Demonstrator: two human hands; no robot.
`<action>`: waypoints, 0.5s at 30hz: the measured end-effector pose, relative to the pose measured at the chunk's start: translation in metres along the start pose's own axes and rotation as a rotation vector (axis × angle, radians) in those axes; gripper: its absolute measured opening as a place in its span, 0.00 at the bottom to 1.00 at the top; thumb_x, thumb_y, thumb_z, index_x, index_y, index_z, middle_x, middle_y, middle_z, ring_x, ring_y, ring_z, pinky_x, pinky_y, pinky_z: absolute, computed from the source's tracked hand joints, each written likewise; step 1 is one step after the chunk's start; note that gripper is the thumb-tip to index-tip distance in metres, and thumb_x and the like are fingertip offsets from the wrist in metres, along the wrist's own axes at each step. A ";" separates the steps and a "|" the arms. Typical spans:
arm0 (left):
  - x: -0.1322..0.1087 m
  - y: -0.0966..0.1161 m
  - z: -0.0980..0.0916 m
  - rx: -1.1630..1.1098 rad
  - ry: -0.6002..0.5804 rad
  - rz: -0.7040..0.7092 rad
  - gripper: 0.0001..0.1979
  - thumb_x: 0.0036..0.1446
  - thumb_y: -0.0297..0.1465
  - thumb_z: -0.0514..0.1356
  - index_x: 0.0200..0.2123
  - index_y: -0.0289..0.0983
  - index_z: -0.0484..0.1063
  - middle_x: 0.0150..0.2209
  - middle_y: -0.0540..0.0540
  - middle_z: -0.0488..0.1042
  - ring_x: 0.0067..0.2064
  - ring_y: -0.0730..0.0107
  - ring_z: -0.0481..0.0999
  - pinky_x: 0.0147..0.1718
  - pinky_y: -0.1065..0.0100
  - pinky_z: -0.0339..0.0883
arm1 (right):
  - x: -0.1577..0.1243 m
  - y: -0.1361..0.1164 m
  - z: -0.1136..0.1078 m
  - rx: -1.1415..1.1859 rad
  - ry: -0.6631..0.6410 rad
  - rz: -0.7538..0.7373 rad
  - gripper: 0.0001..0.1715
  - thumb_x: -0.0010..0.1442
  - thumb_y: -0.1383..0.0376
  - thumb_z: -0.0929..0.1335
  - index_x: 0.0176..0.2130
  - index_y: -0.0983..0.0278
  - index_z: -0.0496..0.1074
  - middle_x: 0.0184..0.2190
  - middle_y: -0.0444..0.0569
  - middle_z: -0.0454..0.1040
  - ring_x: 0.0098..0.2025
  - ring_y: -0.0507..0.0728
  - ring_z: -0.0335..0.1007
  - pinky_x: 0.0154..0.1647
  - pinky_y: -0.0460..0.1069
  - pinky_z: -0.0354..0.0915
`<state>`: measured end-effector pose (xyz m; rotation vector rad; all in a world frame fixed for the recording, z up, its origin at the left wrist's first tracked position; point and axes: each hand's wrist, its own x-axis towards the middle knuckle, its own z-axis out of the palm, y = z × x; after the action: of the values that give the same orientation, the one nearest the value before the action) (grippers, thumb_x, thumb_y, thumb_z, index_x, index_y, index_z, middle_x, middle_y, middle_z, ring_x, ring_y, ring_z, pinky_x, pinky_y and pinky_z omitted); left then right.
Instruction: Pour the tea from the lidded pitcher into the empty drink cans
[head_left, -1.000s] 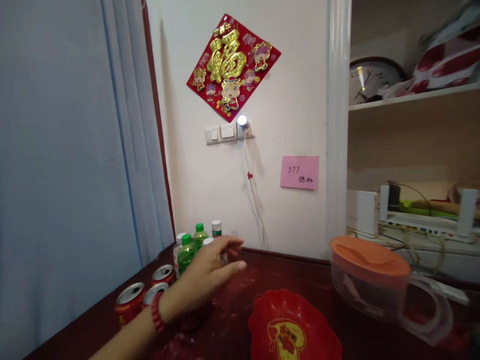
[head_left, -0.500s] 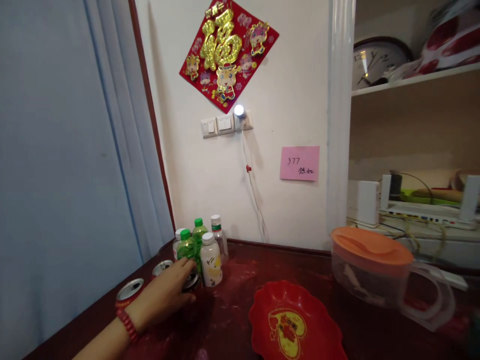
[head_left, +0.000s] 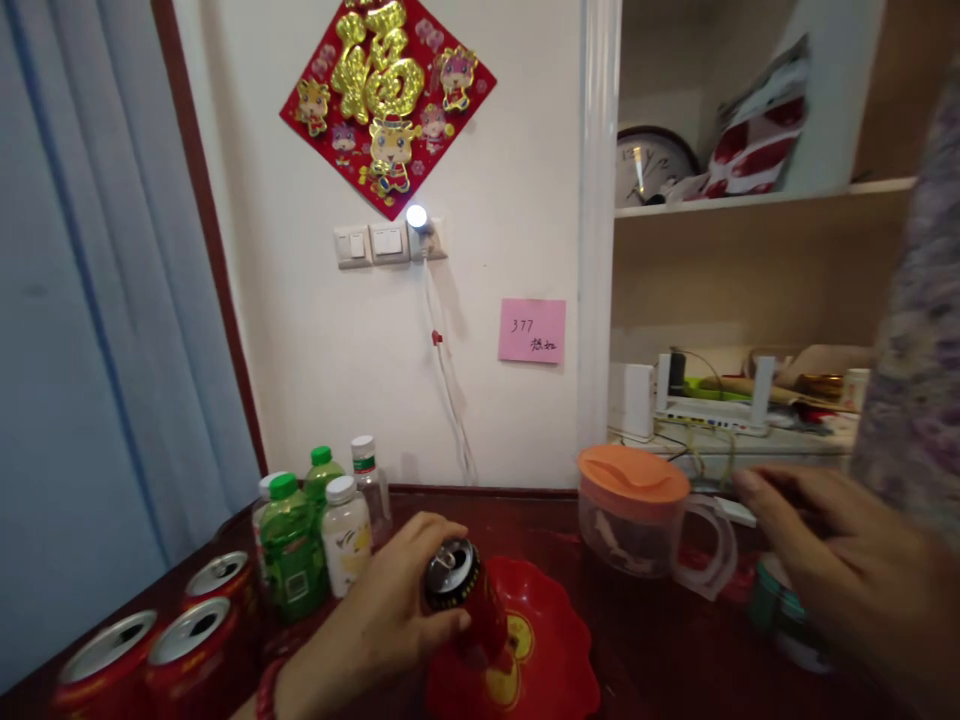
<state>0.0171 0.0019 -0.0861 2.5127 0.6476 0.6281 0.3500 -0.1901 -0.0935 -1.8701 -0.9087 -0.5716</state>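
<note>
Left hand (head_left: 375, 630) closed round a red can (head_left: 471, 598), fingers behind it, thumb across the front. Can tilted, opened top toward the camera, held just above the left rim of a red dish (head_left: 547, 650) near the front edge of the desk (head_left: 645, 640). Right hand (head_left: 847, 570) open and holding nothing, fingers loosely spread, hovering near the right edge, just beside the handle of a clear jug (head_left: 634, 520) with an orange lid. Cluster of bottles (head_left: 300, 540) toward the back left corner. Two opened cans (head_left: 150, 650) at the front left corner, apart from the held one.
</note>
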 end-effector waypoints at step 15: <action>0.015 -0.031 0.075 -0.149 0.020 -0.087 0.36 0.46 0.27 0.67 0.60 0.38 0.65 0.61 0.34 0.69 0.63 0.43 0.66 0.65 0.45 0.56 | 0.002 0.047 0.057 0.155 -0.218 0.095 0.29 0.65 0.43 0.58 0.50 0.55 0.74 0.49 0.48 0.78 0.49 0.65 0.76 0.47 0.56 0.72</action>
<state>0.0586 0.0099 -0.1569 2.3303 0.6876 0.6464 0.3882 -0.1514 -0.1432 -1.8464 -0.9709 -0.2349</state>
